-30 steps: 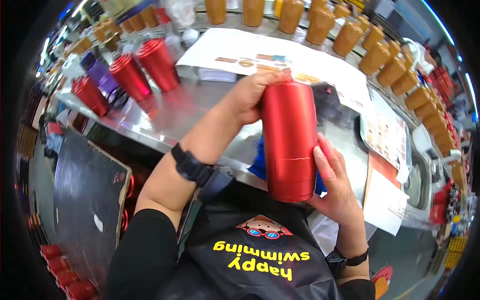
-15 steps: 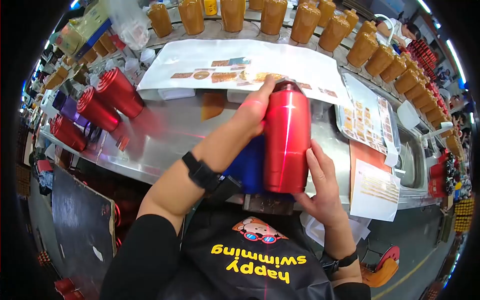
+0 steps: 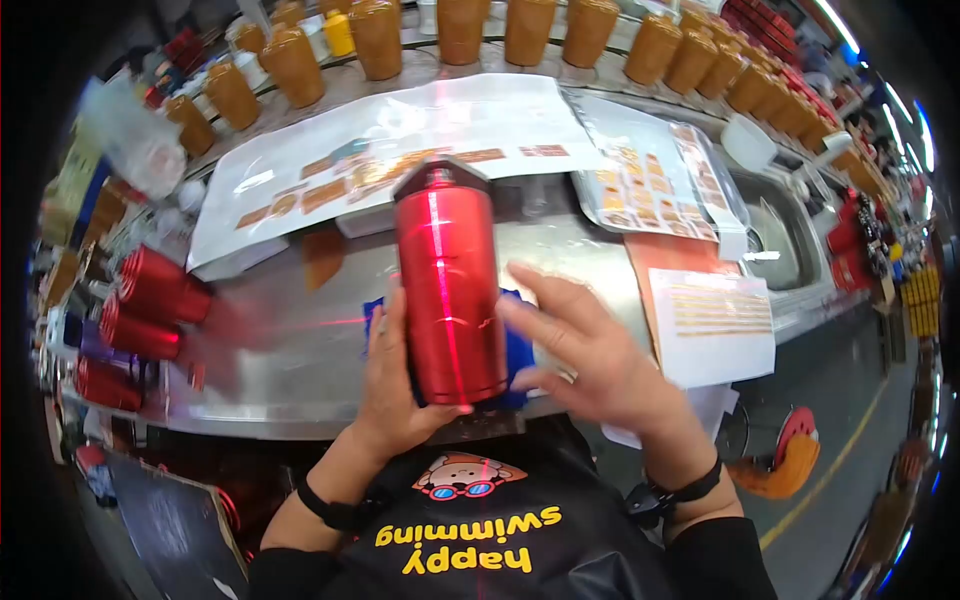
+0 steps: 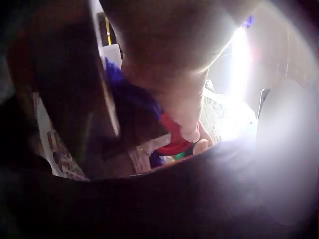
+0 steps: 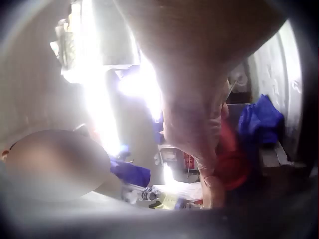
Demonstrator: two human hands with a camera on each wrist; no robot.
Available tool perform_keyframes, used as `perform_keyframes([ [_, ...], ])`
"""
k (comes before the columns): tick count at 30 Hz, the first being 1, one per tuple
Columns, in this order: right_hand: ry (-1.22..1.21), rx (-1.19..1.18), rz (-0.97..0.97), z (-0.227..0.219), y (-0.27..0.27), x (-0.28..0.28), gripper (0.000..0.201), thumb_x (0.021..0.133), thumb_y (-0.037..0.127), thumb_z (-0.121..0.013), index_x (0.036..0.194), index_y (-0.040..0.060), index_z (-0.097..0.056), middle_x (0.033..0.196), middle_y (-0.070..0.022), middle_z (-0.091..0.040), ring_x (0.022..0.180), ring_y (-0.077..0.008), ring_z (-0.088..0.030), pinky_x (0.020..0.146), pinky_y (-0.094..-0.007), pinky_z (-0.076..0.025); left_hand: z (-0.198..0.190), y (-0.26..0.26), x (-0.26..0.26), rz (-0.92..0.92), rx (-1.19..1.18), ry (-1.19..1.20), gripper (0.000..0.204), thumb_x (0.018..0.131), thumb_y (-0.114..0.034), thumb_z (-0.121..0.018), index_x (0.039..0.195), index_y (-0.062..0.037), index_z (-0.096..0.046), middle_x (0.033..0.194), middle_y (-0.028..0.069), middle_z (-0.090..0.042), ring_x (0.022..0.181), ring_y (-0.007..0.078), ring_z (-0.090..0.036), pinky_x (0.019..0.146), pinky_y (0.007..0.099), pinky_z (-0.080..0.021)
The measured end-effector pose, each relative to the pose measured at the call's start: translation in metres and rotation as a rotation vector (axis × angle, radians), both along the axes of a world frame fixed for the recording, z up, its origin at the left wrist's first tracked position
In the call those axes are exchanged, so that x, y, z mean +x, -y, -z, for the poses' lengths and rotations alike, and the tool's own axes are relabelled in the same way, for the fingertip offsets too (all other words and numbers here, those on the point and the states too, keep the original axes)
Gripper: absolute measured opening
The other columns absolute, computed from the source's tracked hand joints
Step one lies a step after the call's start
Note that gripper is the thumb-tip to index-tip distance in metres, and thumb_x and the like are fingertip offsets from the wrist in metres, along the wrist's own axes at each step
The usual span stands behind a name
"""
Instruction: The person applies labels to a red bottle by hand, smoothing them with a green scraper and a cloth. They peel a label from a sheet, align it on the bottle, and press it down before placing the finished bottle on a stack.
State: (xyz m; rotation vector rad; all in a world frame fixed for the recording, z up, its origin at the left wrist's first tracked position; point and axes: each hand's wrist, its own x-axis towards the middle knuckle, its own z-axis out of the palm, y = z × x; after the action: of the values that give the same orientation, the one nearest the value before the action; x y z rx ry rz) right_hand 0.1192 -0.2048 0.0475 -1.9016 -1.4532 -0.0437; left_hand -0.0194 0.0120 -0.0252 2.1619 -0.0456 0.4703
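A shiny red bottle (image 3: 450, 290) with a dark faceted top stands in the middle of the head view, above the counter's front edge. My left hand (image 3: 390, 385) holds it low on its left side, fingers running up the wall and the thumb at the base. On the other side my right hand (image 3: 590, 350), blurred, has its fingers spread, with the fingertips right at the bottle's wall. A blue cloth (image 3: 518, 350) shows behind the bottle. In the right wrist view the red bottle (image 5: 232, 162) appears dim beside the fingers; the left wrist view shows little of it.
Several red bottles (image 3: 160, 285) stand at the counter's left. A white sheet with decals (image 3: 500, 105) covers the back, and a decal tray (image 3: 590, 200) lies right of it. Farther right are a striped paper (image 3: 715, 360) and a sink (image 3: 800, 240). Brown bottles (image 3: 460, 30) line the rear.
My left hand has gone from the bottle's top to its lower left side. The right hand's fingers have spread and lifted. The bottle has shifted left in view as the head turned.
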Motion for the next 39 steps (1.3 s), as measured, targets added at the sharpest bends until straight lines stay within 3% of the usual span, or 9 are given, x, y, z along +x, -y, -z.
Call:
perform_keyframes([
  [4,0.146,-0.069,0.468,0.025,0.046,0.097,0.042,0.084,-0.005,-0.057,0.124,0.0084,-0.062,0.134,-0.0213,-0.054,0.122,-0.0355,-0.053,0.101,-0.0378,-0.044,0.010,-0.001,0.003,0.009,-0.019,0.076,0.122,0.072,-0.063,-0.074,0.151,0.0048,-0.010,0.153,0.0302,-0.022,0.140,0.0455,-0.028,0.115,0.0499,-0.022],
  [6,0.151,-0.346,0.662,0.050,0.078,0.181,0.045,0.083,0.000,-0.059,0.126,0.0132,-0.063,0.125,-0.0164,-0.058,0.117,-0.0375,-0.054,0.100,-0.0430,-0.045,0.015,-0.004,0.004,0.008,0.036,0.129,0.122,0.072,-0.063,-0.074,0.151,0.0049,-0.010,0.153,0.0308,-0.023,0.141,0.0452,-0.028,0.115,0.0494,-0.023],
  [9,0.091,-0.747,0.779,0.052,0.083,0.257,0.045,0.087,-0.003,-0.048,0.122,0.0177,-0.067,0.131,-0.0169,-0.057,0.121,-0.0358,-0.053,0.103,-0.0408,-0.044,0.013,-0.003,-0.001,-0.008,0.018,0.065,0.123,0.071,-0.063,-0.075,0.151,0.0056,-0.011,0.151,0.0318,-0.025,0.140,0.0457,-0.030,0.115,0.0493,-0.024],
  [13,0.159,-0.944,0.768,0.055,0.067,0.303,0.049,0.087,0.000,-0.049,0.124,0.0267,-0.067,0.138,-0.0134,-0.051,0.127,-0.0345,-0.048,0.105,-0.0436,-0.042,0.007,0.002,0.000,-0.008,-0.009,0.040,0.120,0.072,-0.060,-0.077,0.149,0.0067,-0.014,0.143,0.0307,-0.037,0.130,0.0432,-0.044,0.110,0.0496,-0.032],
  [18,0.366,-0.904,0.699,0.074,0.065,0.376,0.043,0.088,0.007,-0.055,0.124,0.0289,-0.066,0.137,-0.0116,-0.051,0.124,-0.0346,-0.049,0.105,-0.0441,-0.042,-0.031,0.019,0.034,-0.199,-1.748,-0.464,0.102,0.076,-0.053,-0.072,0.146,0.0025,-0.023,0.135,0.0247,-0.048,0.122,0.0371,-0.054,0.100,0.0453,-0.044],
  [23,0.243,-0.702,0.870,0.082,0.062,0.424,0.034,0.084,0.021,-0.068,0.117,0.0184,-0.067,0.131,-0.0116,-0.053,0.120,-0.0354,-0.051,0.100,-0.0439,-0.045,-0.013,0.016,0.019,-0.078,-1.765,-0.479,0.069,0.097,-0.057,-0.033,0.144,-0.0064,-0.031,0.136,0.0170,-0.050,0.120,0.0314,-0.056,0.097,0.0457,-0.051],
  [27,0.314,-0.621,0.941,0.086,0.057,0.432,0.034,0.080,0.027,-0.073,0.111,0.0129,-0.067,0.129,-0.0105,-0.052,0.118,-0.0359,-0.051,0.096,-0.0440,-0.048,-0.007,0.012,0.016,-0.017,-1.736,-0.498,0.071,0.096,-0.060,-0.032,0.145,-0.0078,-0.030,0.139,0.0168,-0.047,0.121,0.0308,-0.055,0.097,0.0473,-0.051],
  [30,0.321,-0.644,0.921,0.088,0.057,0.441,0.035,0.080,0.035,-0.074,0.110,0.0193,-0.069,0.134,-0.0048,-0.047,0.127,-0.0296,-0.044,0.098,-0.0485,-0.045,-0.011,0.014,0.019,-0.005,-1.815,-0.487,0.075,0.094,-0.063,-0.036,0.146,-0.0088,-0.030,0.140,0.0164,-0.047,0.122,0.0310,-0.054,0.098,0.0474,-0.050],
  [39,0.385,-0.490,0.838,0.096,0.049,0.450,0.019,0.077,0.027,-0.073,0.091,0.0167,-0.067,0.125,-0.0036,-0.052,0.119,-0.0297,-0.048,0.093,-0.0462,-0.047,-0.011,0.012,0.019,-0.012,-1.744,-0.578,0.090,0.084,-0.078,-0.042,0.149,-0.0161,-0.031,0.142,0.0138,-0.048,0.125,0.0328,-0.053,0.103,0.0536,-0.045],
])
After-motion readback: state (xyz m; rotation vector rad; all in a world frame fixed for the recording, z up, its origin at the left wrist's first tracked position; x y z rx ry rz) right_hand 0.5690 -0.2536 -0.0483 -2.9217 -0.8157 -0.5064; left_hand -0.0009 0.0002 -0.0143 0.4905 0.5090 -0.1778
